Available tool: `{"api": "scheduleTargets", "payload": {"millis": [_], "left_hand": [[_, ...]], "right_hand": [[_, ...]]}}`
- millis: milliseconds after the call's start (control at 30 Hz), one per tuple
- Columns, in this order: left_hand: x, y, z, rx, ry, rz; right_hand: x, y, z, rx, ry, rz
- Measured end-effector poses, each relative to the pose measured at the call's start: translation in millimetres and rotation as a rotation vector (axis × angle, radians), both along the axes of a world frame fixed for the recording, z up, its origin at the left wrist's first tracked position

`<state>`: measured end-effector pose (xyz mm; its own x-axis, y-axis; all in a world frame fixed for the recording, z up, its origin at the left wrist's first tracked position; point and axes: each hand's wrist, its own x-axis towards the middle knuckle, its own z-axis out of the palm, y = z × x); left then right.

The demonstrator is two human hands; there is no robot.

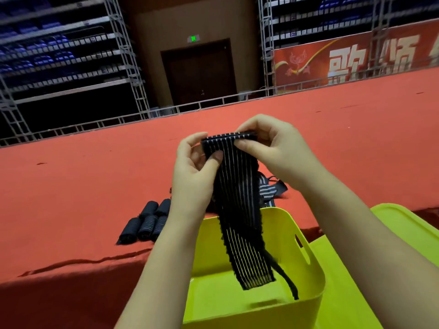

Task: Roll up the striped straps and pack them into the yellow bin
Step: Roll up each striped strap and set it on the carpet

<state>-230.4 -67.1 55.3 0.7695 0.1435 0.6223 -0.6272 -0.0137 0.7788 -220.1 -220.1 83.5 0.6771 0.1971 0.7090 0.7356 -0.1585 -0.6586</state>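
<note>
Black striped strap (237, 198) hangs over the empty yellow bin (316, 271), its top edge pinched by left hand (192, 172) and right hand (273, 148); five rolled straps (147, 222) wait unpacked on the red platform (71, 186), loose straps (270, 188) beyond.

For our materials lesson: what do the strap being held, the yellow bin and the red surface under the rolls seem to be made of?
Striped strap: looks like woven elastic fabric, matte, with fuzzy frayed edges and pale lengthwise stripes; it hangs limp.
Yellow bin: probably moulded plastic, smooth and slightly glossy, with rounded rim and cut-out handle.
Red surface: seems to be felt-like carpet or cloth, matte, wrinkled near its edge.
</note>
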Motion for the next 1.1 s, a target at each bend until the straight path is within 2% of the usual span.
{"api": "scheduleTargets", "payload": {"millis": [133,267,433,600,767,833,1100], "left_hand": [[2,-1,-24,-0.015,0.079,0.121],[2,1,-55,-0.014,0.054,0.28],[5,1,-69,0.068,0.227,0.129],[4,6,-72,0.137,0.272,0.027],[8,11,-79,0.118,0.246,0.141],[8,10,-78,0.12,0.274,0.107],[8,9,-77,0.253,0.226,0.199]], "right_hand": [[10,-3,-3,0.183,0.132,0.054],[11,-3,-9,0.232,0.189,0.092],[10,0,-8,0.246,0.204,0.135],[12,-2,-8,0.265,0.202,0.127],[16,-5,-12,0.287,0.198,0.071],[16,-4,-13,0.282,0.185,0.056],[15,-2,-9,0.304,0.075,0.001]]}}
